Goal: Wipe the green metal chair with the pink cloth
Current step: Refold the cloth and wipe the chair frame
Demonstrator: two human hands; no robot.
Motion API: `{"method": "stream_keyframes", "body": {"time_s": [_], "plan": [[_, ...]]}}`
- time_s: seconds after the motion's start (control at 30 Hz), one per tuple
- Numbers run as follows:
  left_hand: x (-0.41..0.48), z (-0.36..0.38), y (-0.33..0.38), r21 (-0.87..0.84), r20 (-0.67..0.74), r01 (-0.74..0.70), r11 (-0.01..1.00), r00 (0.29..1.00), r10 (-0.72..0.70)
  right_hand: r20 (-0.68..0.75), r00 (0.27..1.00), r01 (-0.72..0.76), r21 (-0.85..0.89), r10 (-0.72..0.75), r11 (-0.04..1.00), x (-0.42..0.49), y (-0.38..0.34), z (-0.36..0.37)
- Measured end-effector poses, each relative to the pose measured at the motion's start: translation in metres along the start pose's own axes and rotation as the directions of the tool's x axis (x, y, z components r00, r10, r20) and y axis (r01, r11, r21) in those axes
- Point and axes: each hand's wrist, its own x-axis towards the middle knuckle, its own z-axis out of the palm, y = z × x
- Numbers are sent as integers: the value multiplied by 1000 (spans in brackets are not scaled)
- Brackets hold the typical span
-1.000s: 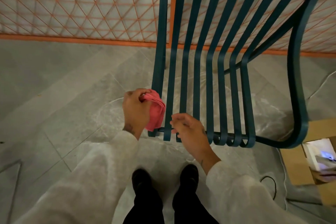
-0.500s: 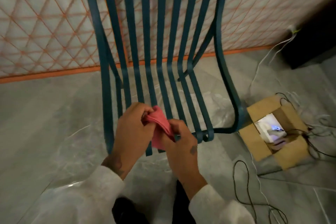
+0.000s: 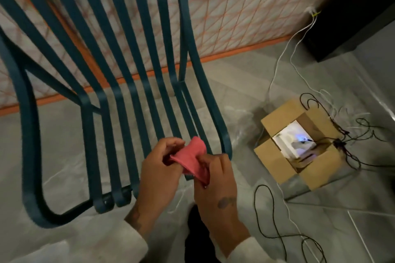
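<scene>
Grey stone-look flooring (image 3: pixel 62 134) and a pale wall crossed by an orange lattice (image 3: pixel 245 6) frame the head-camera view. A green metal chair (image 3: pixel 119 66) fills the left and centre of the frame, its flat slats sweeping from the top edge down to a curled front edge at lower left.

At lower centre, just in front of the right-hand slats, a person holds the pink cloth (image 3: pixel 192 159) between both hands. The left hand (image 3: pixel 159 174) pinches its left side with curled fingers; the right hand (image 3: pixel 215 188) grips the lower right part — the two hands close together, the cloth bunched and stretched between them. Whether the cloth touches the chair cannot be told. Pale sleeves (image 3: pixel 128 245) show at the bottom edge.

At right, an open cardboard box (image 3: pixel 280 117) sits on the floor with something white and lit inside, black cables (image 3: pixel 265 209) looping around it. White cables (image 3: pixel 284 53) run toward a dark cabinet (image 3: pixel 352 17) at upper right.
</scene>
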Motion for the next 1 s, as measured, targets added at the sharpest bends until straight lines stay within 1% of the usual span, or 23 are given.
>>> {"method": "stream_keyframes", "body": {"time_s": [0.1, 0.17, 0.23, 0.3, 0.37, 0.4, 0.43, 0.47, 0.5, 0.53, 0.57, 0.6, 0.67, 0.7, 0.77, 0.8, 0.87, 0.9, 0.93, 0.97, 1.0], "plan": [[3, 32, 22, -39, 14, 27, 999, 1000, -26, 21, 999, 41, -45, -40, 998, 18, 23, -20], [8, 51, 31, -38, 20, 47, 998, 999, -46, 86, 995, 52, -6, -52, 999, 26, 34, -34], [12, 61, 38, -61, 43, 40, 997, 998, -37, 152, 985, 71, 94, -85, 993, 31, 40, -46], [16, 69, 42, -83, 120, 8, 996, 993, 3, 186, 982, -24, 271, -28, 962, 39, 45, -64], [22, 70, 41, -63, 225, -52, 997, 972, 65, 245, 964, -205, 423, 107, 882, 53, 53, -82], [27, 71, 37, -32, 278, -99, 995, 955, 103, 332, 931, -309, 482, 155, 820, 62, 59, -90], [30, 71, 33, -6, 324, -148, 989, 935, 142, 441, 882, -401, 520, 165, 754, 69, 67, -97], [33, 72, 29, -5, 362, -177, 984, 917, 167, 545, 827, -469, 530, 139, 707, 74, 75, -101], [35, 73, 27, -19, 389, -175, 984, 906, 168, 616, 781, -501, 518, 103, 693, 77, 81, -103], [37, 75, 26, -34, 406, -155, 987, 901, 155, 647, 757, -509, 498, 89, 702, 77, 85, -103], [39, 77, 25, -37, 412, -141, 989, 900, 144, 648, 754, -518, 490, 105, 701, 76, 89, -102], [42, 79, 22, -21, 407, -141, 990, 903, 137, 638, 758, -543, 498, 138, 676, 73, 91, -101], [48, 81, 15, 80, 385, -171, 982, 914, 127, 624, 746, -613, 508, 232, 605, 69, 95, -97], [52, 81, 11, 131, 389, -179, 975, 914, 116, 616, 742, -628, 503, 262, 594, 67, 97, -96], [60, 78, 3, 212, 424, -126, 969, 905, 25, 563, 761, -610, 457, 321, 647, 67, 102, -93], [65, 77, -2, 247, 423, -73, 966, 905, -40, 502, 786, -586, 419, 360, 694, 67, 103, -92], [75, 73, -14, 285, 345, 33, 958, 929, -135, 327, 853, -507, 339, 406, 793, 69, 108, -88], [79, 73, -18, 273, 302, 76, 959, 940, -160, 230, 894, -442, 303, 385, 844, 72, 112, -85], [82, 74, -22, 237, 275, 126, 963, 942, -191, 161, 929, -366, 277, 333, 888, 77, 113, -81], [84, 77, -25, 182, 268, 186, 966, 935, -231, 126, 954, -297, 255, 273, 920, 81, 113, -73], [87, 81, -26, 119, 273, 249, 961, 923, -273, 122, 971, -228, 234, 204, 945, 87, 113, -64]]}}
